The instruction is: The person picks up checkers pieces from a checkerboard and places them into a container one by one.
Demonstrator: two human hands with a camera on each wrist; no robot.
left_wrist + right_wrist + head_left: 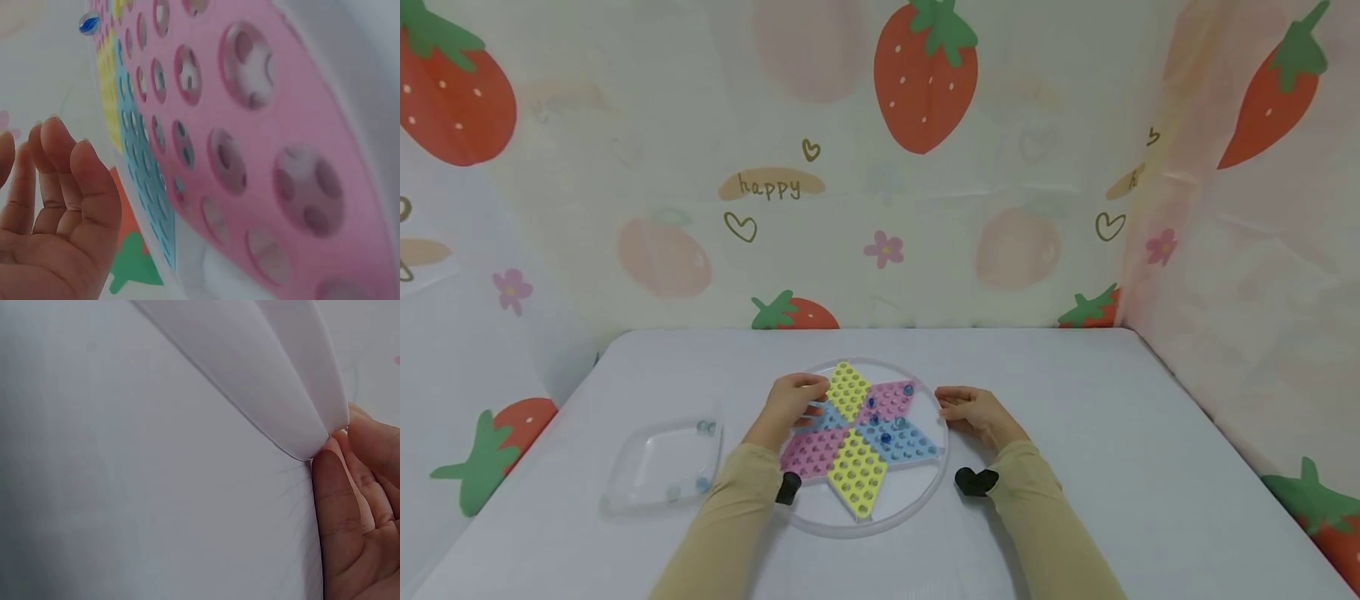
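My left hand (796, 408) is hanging by the far left part of the star-patterned board (859, 492), right around the left blue wedge (832, 417). That grip is sitting apart: in the left wrist view the fingers (97, 178) are bending loosely and the thumb (5, 159) is standing off them, just air in between. I can't tell if a fingertip is brushing the board.

My right hand (973, 410) is touching the board's right rim, thumb and fingers both meeting the edge. Whether that grip is really clamping on it, honestly can't tell from here.

The board itself is lying flat on the tabletop (1150, 483), between my two hands. A few blue marbles (886, 437) are sitting on it, scattered over the right-hand pink wedge (889, 408) and blue wedge (917, 450). Over on the left, a clear tray (655, 454) is resting just beyond my left sleeve (730, 508), with some pale blue marbles (702, 483) lying in it, mostly along its right side.
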